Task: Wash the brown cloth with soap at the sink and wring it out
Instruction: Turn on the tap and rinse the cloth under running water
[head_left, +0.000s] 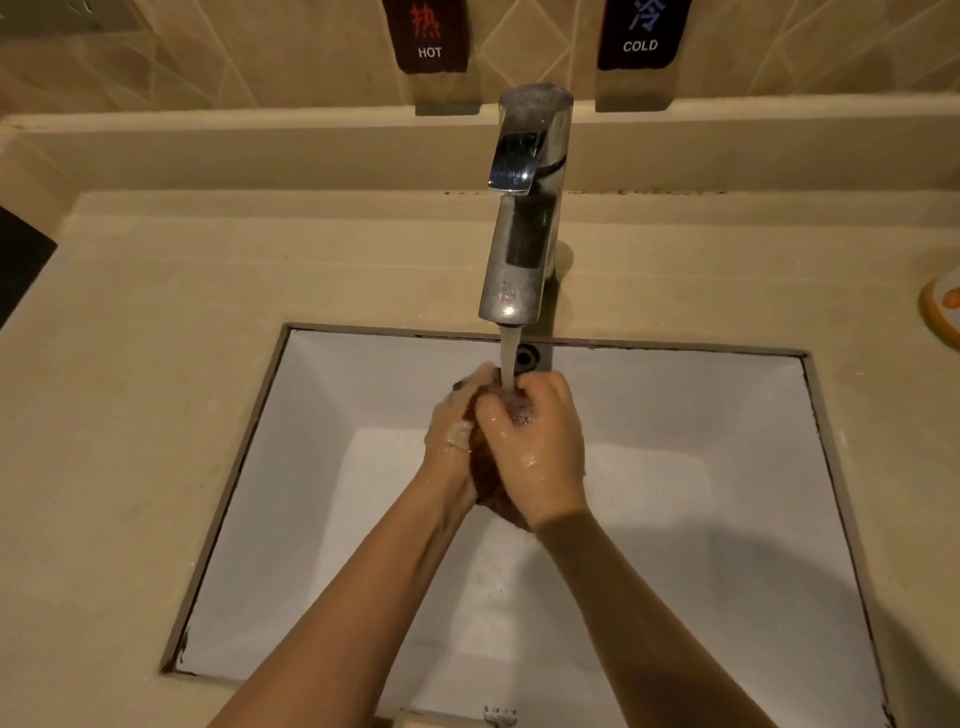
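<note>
The brown cloth (491, 496) is bunched into a wad between my two hands over the white sink (701, 415). My left hand (452, 441) presses on its left side, with soap foam on the fingers. My right hand (540, 447) is curled over its top and right side. Most of the cloth is hidden by the hands; only dark brown folds show between and below them. Water runs from the chrome faucet (522, 223) in a thin stream (508, 358) onto the cloth at my fingertips.
A beige stone counter (130, 415) surrounds the sink. HOT (430, 36) and COLD (641, 34) labels hang on the tiled wall behind. A round orange-rimmed dish (943, 312) sits at the right edge. A dark object (21, 265) lies at the left edge.
</note>
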